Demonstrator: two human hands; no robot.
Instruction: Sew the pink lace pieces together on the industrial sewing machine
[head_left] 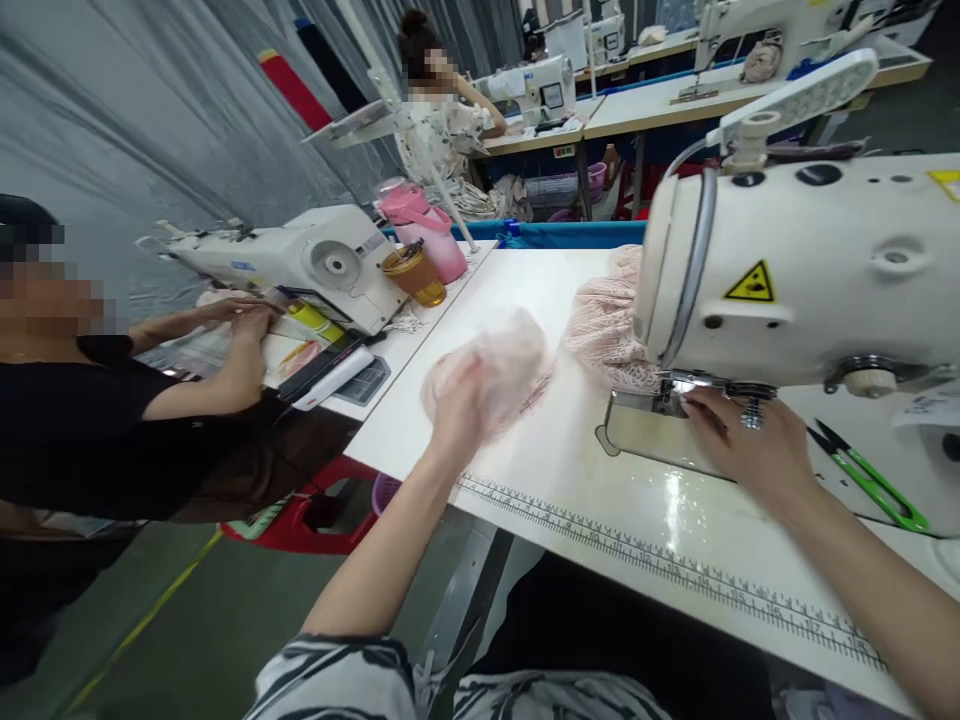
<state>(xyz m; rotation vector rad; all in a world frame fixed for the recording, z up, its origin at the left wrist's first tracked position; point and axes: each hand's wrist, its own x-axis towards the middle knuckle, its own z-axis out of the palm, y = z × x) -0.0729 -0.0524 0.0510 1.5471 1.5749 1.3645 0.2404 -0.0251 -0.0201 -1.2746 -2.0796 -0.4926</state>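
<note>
My left hand (pixel 459 408) is closed on a bunched piece of pale pink fabric (pixel 506 355) above the white table; both are smeared by motion. My right hand (pixel 754 445) is at the needle area of a white sewing machine (pixel 810 260), fingers bent together beside the presser foot (pixel 686 385). What those fingertips hold, if anything, is too small to make out. Gathered pink lace fabric (pixel 607 325) lies behind the needle, partly hidden by the machine head. Green thread snips (pixel 874 480) rest on the table, right of my right hand.
A printed ruler (pixel 645 560) runs along the table's front edge. At the left, a co-worker (pixel 97 400) works at another sewing machine (pixel 300 265). A pink jug (pixel 427 235) and an amber cup (pixel 416 275) stand between the stations. Another person (pixel 442 120) sits farther back.
</note>
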